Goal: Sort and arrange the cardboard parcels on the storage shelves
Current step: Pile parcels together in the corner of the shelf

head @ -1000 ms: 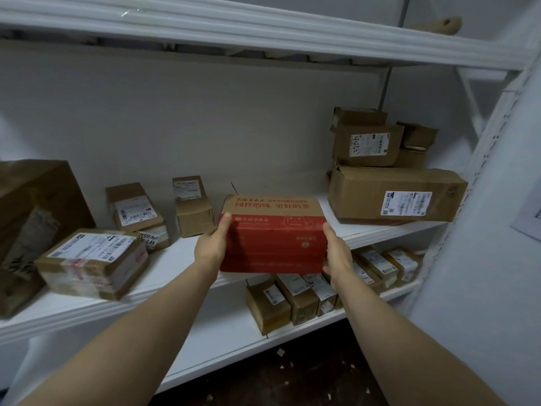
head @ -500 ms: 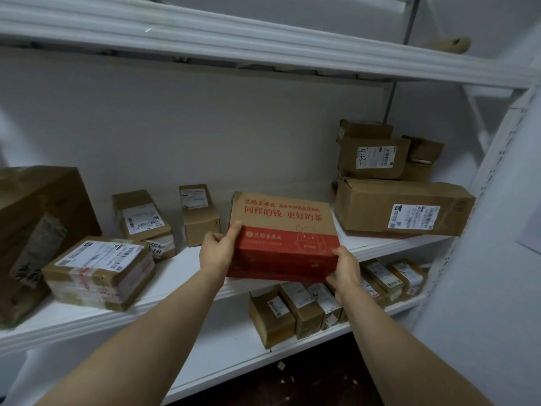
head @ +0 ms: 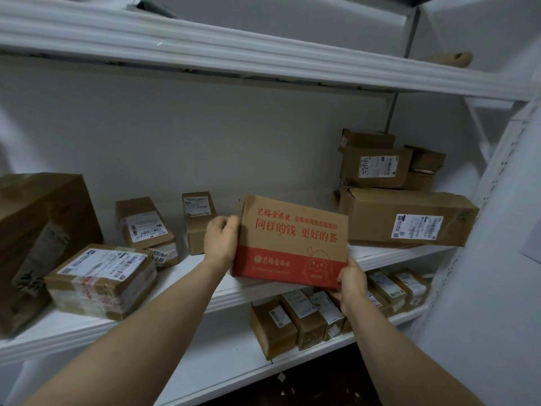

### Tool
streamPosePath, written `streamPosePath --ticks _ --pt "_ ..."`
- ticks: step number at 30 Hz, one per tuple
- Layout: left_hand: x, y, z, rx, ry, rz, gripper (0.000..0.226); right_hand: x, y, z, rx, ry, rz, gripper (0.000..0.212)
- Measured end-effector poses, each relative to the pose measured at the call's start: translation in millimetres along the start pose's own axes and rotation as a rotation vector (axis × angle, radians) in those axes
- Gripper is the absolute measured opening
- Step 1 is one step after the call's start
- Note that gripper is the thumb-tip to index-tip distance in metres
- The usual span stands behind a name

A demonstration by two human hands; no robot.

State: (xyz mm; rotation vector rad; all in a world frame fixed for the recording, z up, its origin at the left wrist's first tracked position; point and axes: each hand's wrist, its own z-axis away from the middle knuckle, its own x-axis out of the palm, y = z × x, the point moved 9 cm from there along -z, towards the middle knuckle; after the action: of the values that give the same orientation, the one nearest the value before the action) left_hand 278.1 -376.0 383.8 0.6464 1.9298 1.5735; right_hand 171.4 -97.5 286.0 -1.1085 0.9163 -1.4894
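Head view: the left hand (head: 221, 244) grips the left edge and the right hand (head: 351, 284) the lower right corner of the red box (head: 292, 244), tilted over the shelf (head: 234, 297) front. Level it, then slide it back between the small parcel (head: 199, 221) and the long box (head: 407, 219), nudging neither.

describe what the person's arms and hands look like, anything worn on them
Nothing worn shows. The left forearm and right forearm are bare to the picture's edge, with no sleeve or cuff in view. The left hand and right hand have no gloves, and no watch, bracelet or ring can be seen on the sides that show.
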Motion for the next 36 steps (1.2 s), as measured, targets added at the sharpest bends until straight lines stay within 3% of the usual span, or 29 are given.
streamPosePath --ticks 2,6,18,29,36 --pt "6.6 5.5 3.5 0.011 -0.034 -0.038 0.028 -3.2 2.0 1.8 0.008 0.013 -0.002 0.054" --pt "19.4 12.9 14.0 0.087 -0.09 -0.313 0.061 -7.0 10.5 -0.2 0.019 0.04 -0.005 0.04" --pt "23.0 32.5 30.2 0.197 0.044 -0.405 0.048 -16.1 30.6 -2.3 0.097 0.09 0.013 0.054" --pt "27.7 45.5 30.3 0.205 0.026 -0.419 0.044 -14.2 33.3 -4.9 0.096 0.092 -0.072 0.051" --pt "25.3 45.1 29.4 0.177 0.039 -0.393 0.046 -13.6 25.1 1.7 0.089 0.103 -0.083 0.06"
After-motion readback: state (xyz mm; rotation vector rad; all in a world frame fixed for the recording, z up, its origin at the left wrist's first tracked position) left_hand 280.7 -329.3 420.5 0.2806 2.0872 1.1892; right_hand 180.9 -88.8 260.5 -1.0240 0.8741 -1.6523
